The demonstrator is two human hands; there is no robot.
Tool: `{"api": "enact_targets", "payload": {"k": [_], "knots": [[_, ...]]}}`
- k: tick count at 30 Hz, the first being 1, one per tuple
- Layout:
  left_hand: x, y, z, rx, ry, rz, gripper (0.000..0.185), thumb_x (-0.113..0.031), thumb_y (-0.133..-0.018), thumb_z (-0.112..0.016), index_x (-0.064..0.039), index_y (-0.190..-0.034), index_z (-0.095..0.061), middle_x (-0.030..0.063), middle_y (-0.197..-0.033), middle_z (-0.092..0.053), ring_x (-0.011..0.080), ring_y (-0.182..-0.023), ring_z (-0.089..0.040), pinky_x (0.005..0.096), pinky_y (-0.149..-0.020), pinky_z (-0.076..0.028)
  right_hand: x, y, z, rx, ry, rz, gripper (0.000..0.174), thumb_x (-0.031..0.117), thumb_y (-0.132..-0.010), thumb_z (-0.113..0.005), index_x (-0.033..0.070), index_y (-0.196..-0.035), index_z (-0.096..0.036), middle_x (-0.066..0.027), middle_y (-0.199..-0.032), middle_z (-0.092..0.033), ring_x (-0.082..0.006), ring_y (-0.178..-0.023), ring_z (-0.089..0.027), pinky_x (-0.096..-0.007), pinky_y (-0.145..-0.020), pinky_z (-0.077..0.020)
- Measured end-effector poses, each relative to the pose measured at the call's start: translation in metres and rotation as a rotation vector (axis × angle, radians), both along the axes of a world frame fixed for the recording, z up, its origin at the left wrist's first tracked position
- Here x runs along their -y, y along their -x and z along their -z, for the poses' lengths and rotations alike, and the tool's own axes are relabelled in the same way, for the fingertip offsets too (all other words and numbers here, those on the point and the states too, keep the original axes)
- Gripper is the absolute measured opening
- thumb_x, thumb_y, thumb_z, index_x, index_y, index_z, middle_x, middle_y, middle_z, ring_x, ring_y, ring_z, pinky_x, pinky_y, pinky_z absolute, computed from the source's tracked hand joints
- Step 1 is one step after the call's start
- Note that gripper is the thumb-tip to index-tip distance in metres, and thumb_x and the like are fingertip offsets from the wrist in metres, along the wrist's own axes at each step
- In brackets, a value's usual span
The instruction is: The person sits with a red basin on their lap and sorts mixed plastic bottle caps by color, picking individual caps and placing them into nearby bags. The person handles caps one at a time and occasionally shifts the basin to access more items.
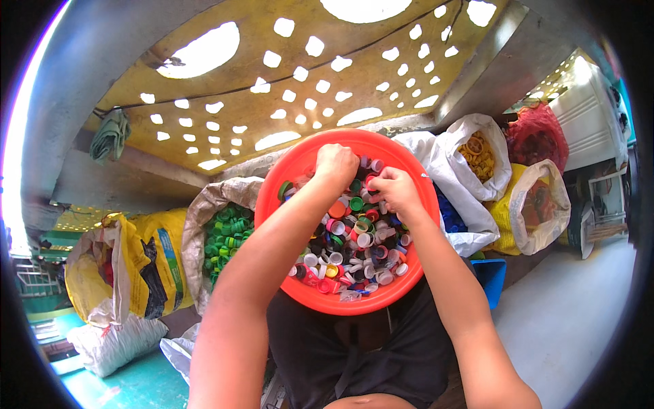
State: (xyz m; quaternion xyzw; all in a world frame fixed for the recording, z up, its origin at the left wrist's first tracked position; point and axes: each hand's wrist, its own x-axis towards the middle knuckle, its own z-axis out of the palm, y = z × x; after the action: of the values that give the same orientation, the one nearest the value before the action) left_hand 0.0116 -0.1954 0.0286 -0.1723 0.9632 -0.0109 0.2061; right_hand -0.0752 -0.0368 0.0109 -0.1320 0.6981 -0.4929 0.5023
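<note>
A round red plastic basin [352,306] filled with mixed-colour plastic bottle caps [352,245] rests over my lap. My left hand [337,163] is at the basin's far side, its fingers curled down over the caps; what lies under them is hidden. To its right, my right hand [396,189] has its fingertips bent together at a red cap [372,182], among the caps at the right of the pile. The two hands are apart.
Left of the basin stands a sack of green caps [227,237], with yellow sacks [153,266] beyond. To the right are blue caps [449,209], a white sack of yellow caps [477,158], a red mesh sack [539,133] and a blue container [489,278]. A perforated yellow wall [245,107] rises ahead.
</note>
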Motion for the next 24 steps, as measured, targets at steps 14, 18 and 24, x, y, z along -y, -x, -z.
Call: {"api": "enact_targets", "payload": {"k": [14, 18, 24], "knots": [[-0.011, -0.123, -0.044, -0.734, -0.545, -0.509, 0.043, -0.022, -0.081, -0.082, -0.005, -0.114, -0.061, 0.0182, -0.089, -0.072, 0.0353, -0.084, -0.071, 0.0461, -0.075, -0.054, 0.041, -0.007, -0.008, -0.149, 0.229, -0.057, 0.020, 0.019, -0.086, -0.074, 0.005, -0.100, -0.076, -0.0091, -0.085, -0.072, -0.0194, -0.083, -0.072, -0.0324, -0.068, -0.0542], [-0.066, -0.173, -0.051, -0.581, -0.496, -0.652, 0.056, -0.030, -0.075, -0.089, -0.005, -0.116, -0.061, 0.0182, -0.089, -0.072, 0.0354, -0.083, -0.072, 0.0466, -0.076, -0.055, 0.090, -0.031, -0.010, -0.919, -0.088, -0.574, 0.027, 0.024, -0.085, -0.066, 0.007, -0.103, -0.077, -0.0187, -0.104, -0.074, -0.0350, -0.101, -0.071, -0.0443, -0.090, -0.0561], [-0.105, -0.199, -0.053, -0.437, -0.532, -0.754, 0.048, -0.032, -0.081, -0.084, -0.005, -0.113, -0.060, 0.0190, -0.092, -0.073, 0.0397, -0.088, -0.071, 0.0504, -0.078, -0.054, 0.116, -0.052, -0.009, -1.157, -0.214, -0.741, 0.020, 0.015, -0.081, -0.064, 0.002, -0.090, -0.077, -0.0221, -0.094, -0.074, -0.0373, -0.095, -0.072, -0.0484, -0.083, -0.0574]]}}
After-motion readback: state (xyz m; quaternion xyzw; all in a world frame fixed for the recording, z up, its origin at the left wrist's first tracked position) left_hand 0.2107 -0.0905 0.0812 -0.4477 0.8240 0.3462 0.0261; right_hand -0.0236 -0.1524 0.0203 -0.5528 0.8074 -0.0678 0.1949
